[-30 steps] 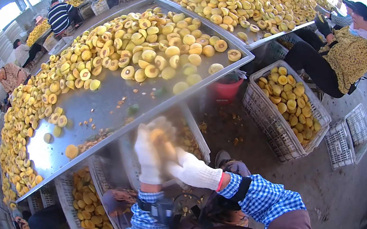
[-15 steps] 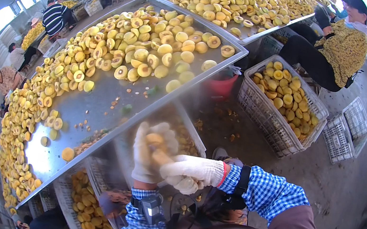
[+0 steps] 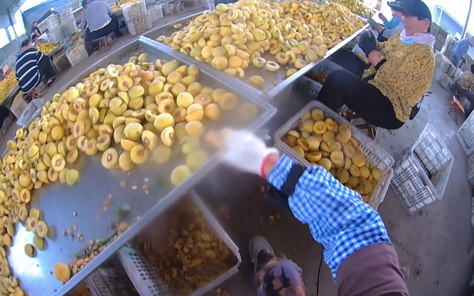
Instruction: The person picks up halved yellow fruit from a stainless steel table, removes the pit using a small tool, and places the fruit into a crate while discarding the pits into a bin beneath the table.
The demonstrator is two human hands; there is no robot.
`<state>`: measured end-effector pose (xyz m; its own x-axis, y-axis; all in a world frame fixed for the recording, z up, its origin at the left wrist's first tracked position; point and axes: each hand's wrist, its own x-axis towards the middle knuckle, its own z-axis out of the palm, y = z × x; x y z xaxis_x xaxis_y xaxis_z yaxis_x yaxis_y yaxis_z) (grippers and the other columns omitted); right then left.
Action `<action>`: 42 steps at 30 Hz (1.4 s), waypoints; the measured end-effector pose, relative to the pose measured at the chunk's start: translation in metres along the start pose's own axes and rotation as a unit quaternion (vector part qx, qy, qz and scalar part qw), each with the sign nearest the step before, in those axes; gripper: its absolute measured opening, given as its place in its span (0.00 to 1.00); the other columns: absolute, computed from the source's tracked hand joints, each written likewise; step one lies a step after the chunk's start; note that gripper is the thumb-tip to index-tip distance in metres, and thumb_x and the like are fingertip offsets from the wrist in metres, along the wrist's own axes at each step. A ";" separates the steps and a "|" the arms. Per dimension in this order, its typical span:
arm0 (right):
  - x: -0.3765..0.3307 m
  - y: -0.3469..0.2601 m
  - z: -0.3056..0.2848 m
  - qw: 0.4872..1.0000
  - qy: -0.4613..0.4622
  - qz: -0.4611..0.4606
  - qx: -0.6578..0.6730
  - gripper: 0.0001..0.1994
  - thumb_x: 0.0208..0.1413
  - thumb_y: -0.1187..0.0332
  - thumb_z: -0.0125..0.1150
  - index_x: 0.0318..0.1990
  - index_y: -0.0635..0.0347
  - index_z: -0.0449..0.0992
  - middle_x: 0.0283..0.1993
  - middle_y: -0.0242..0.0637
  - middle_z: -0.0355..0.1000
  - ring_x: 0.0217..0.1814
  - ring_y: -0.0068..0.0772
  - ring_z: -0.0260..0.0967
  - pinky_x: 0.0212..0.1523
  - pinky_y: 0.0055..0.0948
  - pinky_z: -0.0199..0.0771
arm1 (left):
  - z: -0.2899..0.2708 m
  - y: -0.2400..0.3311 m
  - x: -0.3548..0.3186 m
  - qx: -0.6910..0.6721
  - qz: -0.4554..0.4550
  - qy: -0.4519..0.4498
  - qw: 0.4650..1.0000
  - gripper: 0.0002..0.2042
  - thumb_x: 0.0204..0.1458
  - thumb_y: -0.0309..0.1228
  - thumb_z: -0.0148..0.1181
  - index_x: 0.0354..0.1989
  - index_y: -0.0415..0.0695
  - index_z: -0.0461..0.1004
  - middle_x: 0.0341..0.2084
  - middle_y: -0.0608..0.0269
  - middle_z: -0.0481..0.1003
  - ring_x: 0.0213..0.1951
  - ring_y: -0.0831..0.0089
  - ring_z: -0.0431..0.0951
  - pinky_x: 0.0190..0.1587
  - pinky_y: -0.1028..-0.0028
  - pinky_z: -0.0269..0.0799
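Observation:
My right hand, in a white knitted glove with a red cuff, reaches forward to the raised metal rim near the table's right corner. Motion smears its fingers, and a yellowish blur shows at their tips; whether they hold a piece of fruit cannot be made out. Closest to it on the metal table lies a broad heap of halved yellow peaches, many with brown pit hollows showing. Just right of the hand stands a pale plastic crate filled with yellow peach halves. My left hand is out of view.
Below the table edge, a white crate contains brownish-yellow scraps. Beyond, a second metal table bears more peaches. A seated person in a patterned top is at the upper right. White crates stand on the floor there.
My gloved hands were together above the scrap crate, with a peach piece between them. Now my right hand has moved forward to the table rim and my left has left the view. The view has shifted.

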<state>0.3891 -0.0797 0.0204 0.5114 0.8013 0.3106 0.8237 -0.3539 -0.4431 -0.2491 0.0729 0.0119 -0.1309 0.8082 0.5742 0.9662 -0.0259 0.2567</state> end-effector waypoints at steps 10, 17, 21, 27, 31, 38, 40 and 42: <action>0.091 0.081 -0.004 0.958 -0.030 0.211 -0.191 0.14 0.51 0.66 0.52 0.44 0.59 0.74 0.40 0.51 0.75 0.45 0.50 0.74 0.44 0.46 0.73 | 0.028 0.123 0.018 -0.173 0.032 -0.149 0.973 0.18 0.59 0.38 0.50 0.48 0.34 0.70 0.45 0.44 0.73 0.48 0.54 0.72 0.51 0.65 0.66; 0.064 0.029 -0.017 0.970 -0.050 0.148 0.185 0.18 0.47 0.63 0.60 0.41 0.67 0.70 0.31 0.42 0.74 0.27 0.30 0.73 0.26 0.28 0.72 | 0.004 0.258 -0.015 -0.556 -0.010 -0.258 0.790 0.10 0.58 0.26 0.51 0.44 0.34 0.68 0.40 0.51 0.75 0.46 0.63 0.75 0.50 0.68 0.70; -0.011 -0.087 -0.045 0.871 -0.138 0.135 0.451 0.14 0.54 0.62 0.58 0.45 0.60 0.69 0.23 0.26 0.67 0.19 0.14 0.64 0.18 0.16 0.63 | -0.004 0.337 -0.052 -0.488 0.394 -0.195 0.754 0.18 0.54 0.23 0.52 0.55 0.38 0.65 0.53 0.48 0.67 0.54 0.56 0.69 0.56 0.65 0.66; -0.086 -0.186 -0.042 0.792 -0.205 0.175 0.548 0.18 0.59 0.57 0.54 0.47 0.63 0.67 0.30 0.34 0.70 0.27 0.20 0.68 0.26 0.22 0.67 | -0.003 0.332 -0.086 -0.753 -0.006 -0.372 0.543 0.23 0.60 0.39 0.50 0.60 0.41 0.60 0.56 0.59 0.66 0.53 0.69 0.69 0.52 0.70 0.68; -0.132 -0.201 -0.031 0.858 -0.241 0.108 0.440 0.19 0.59 0.59 0.53 0.51 0.63 0.64 0.24 0.32 0.69 0.23 0.21 0.68 0.23 0.22 0.69 | 0.015 0.294 -0.090 -0.808 -0.053 -0.448 0.379 0.28 0.57 0.51 0.50 0.56 0.41 0.63 0.48 0.55 0.71 0.44 0.62 0.74 0.45 0.66 0.72; -0.159 -0.220 -0.029 0.820 -0.270 0.191 0.467 0.16 0.58 0.60 0.53 0.48 0.60 0.65 0.28 0.39 0.71 0.25 0.29 0.70 0.26 0.28 0.70 | -0.024 0.294 -0.099 -0.807 -0.170 -0.433 0.364 0.26 0.56 0.48 0.52 0.54 0.40 0.64 0.41 0.48 0.73 0.39 0.55 0.76 0.42 0.62 0.74; -0.165 -0.221 -0.024 0.802 -0.273 0.189 0.497 0.15 0.59 0.61 0.53 0.48 0.60 0.65 0.27 0.35 0.69 0.23 0.24 0.67 0.24 0.25 0.67 | -0.025 0.293 -0.101 -0.796 -0.092 -0.409 0.436 0.28 0.55 0.49 0.52 0.56 0.39 0.63 0.40 0.49 0.73 0.38 0.57 0.76 0.42 0.63 0.74; -0.169 -0.222 -0.025 0.783 -0.276 0.187 0.525 0.15 0.59 0.61 0.52 0.49 0.59 0.64 0.25 0.31 0.67 0.21 0.19 0.65 0.21 0.22 0.65 | -0.032 0.296 -0.100 -0.795 -0.097 -0.422 0.425 0.29 0.55 0.49 0.52 0.57 0.39 0.62 0.40 0.50 0.73 0.38 0.58 0.76 0.42 0.64 0.74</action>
<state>0.1265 -0.1484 0.0874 0.2461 0.9256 -0.2875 -0.1618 -0.2532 -0.9538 0.0428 -0.0346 0.0550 0.6009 0.7916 0.1104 -0.5028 0.2670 0.8221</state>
